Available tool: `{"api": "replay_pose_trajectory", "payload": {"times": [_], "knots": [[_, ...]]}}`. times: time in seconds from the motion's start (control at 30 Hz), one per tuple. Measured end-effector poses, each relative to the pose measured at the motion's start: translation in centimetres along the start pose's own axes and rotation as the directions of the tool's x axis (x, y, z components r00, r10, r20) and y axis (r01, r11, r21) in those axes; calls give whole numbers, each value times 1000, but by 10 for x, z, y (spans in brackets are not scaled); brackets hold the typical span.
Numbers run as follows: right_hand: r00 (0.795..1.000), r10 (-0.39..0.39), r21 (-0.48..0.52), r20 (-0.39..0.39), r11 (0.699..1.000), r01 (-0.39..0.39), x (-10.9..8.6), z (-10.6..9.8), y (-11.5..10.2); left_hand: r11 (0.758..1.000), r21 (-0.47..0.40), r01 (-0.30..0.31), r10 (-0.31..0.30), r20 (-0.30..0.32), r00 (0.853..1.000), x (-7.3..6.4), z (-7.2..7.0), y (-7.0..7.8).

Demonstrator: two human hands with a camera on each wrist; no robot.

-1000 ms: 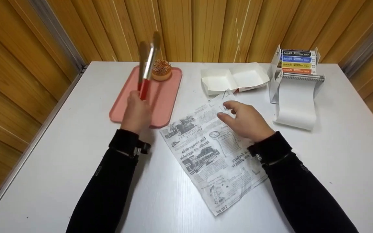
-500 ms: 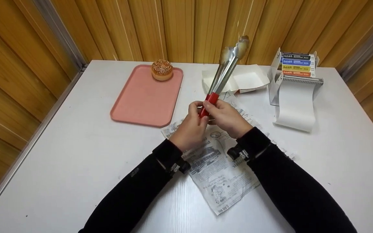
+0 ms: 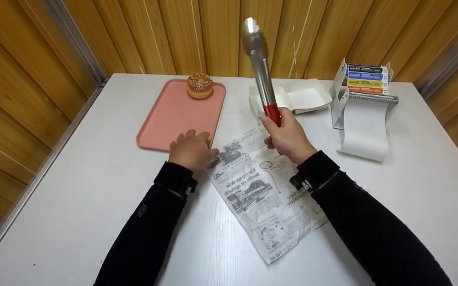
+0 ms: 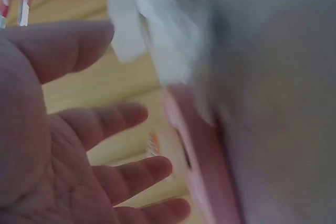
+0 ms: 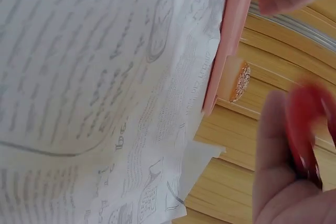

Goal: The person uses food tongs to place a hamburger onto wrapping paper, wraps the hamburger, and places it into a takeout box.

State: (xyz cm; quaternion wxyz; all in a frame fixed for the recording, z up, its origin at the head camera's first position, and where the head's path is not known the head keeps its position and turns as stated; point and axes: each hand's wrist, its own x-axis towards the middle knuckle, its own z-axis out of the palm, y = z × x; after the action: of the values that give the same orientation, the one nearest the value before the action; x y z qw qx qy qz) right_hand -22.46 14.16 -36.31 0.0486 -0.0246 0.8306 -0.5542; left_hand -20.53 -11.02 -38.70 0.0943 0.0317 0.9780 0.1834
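Observation:
My right hand (image 3: pixel 290 137) grips a pair of tongs (image 3: pixel 264 81) by the red handles, their metal heads pointing up and away above the table. In the right wrist view the red grips (image 5: pixel 303 124) lie against the fingers. Over the near edge of a pink tray (image 3: pixel 173 123), my left hand (image 3: pixel 190 152) is spread palm down, holding nothing. The left wrist view shows its fingers (image 4: pixel 131 177) apart, beside the tray's rim. At the tray's far right corner sits a sprinkled bun (image 3: pixel 200 85). A sheet of newsprint paper (image 3: pixel 253 206) lies under and before my right hand.
An unfolded white paper box (image 3: pixel 310 97) stands behind the newsprint, partly hidden by the tongs. To its right is a metal holder (image 3: pixel 337 101) with several coloured labels and a white paper strip (image 3: pixel 366 127) hanging down. A wooden-panelled wall (image 3: pixel 217 35) backs the table.
The tongs went from my left hand to my right, both hands meeting on them over the newsprint. My left hand has moved back left to the tray's near edge.

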Motion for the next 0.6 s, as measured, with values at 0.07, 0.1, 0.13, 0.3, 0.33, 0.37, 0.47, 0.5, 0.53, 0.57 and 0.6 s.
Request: {"api": "replay_pose_trajectory", "payload": {"times": [0.07, 0.1, 0.13, 0.3, 0.33, 0.37, 0.47, 0.5, 0.53, 0.57, 0.6], "knots": [[1000, -14, -103, -2, 995, 14, 3, -1, 2, 1000, 3, 22, -22, 34, 999, 2, 1, -7], [1000, -24, -150, -2, 988, 23, 4, -1, 2, 1000, -7, 25, -25, 47, 999, 3, 1, -9], [1000, -26, -201, 0, 979, 25, 6, -1, 3, 1000, -14, 26, -26, 51, 998, 4, 1, -10], [1000, 7, -391, 27, 920, 5, 17, 4, 4, 999, -29, -15, 16, 7, 1000, 9, -1, -15], [999, 9, -417, 31, 909, 4, 20, 5, 4, 999, -29, -24, 24, -2, 1000, 10, -1, -16], [999, 10, -437, 38, 899, 8, 22, 6, 3, 999, -26, -32, 32, -7, 999, 10, -2, -17], [998, -2, -484, 57, 875, 29, 28, 8, 2, 999, -24, -32, 32, 0, 999, 11, -3, -20], [998, -7, -496, 62, 868, 37, 30, 9, 1, 999, -26, -26, 26, 5, 1000, 11, -4, -22], [997, -14, -507, 72, 861, 49, 31, 10, 1, 999, -28, -19, 19, 11, 1000, 10, -5, -23], [997, -20, -515, 80, 855, 58, 32, 11, 1, 999, -31, -10, 10, 17, 1000, 10, -6, -26], [996, -26, -523, 87, 849, 68, 34, 12, 1, 999, -37, -3, 4, 22, 1000, 10, -7, -28]]}}
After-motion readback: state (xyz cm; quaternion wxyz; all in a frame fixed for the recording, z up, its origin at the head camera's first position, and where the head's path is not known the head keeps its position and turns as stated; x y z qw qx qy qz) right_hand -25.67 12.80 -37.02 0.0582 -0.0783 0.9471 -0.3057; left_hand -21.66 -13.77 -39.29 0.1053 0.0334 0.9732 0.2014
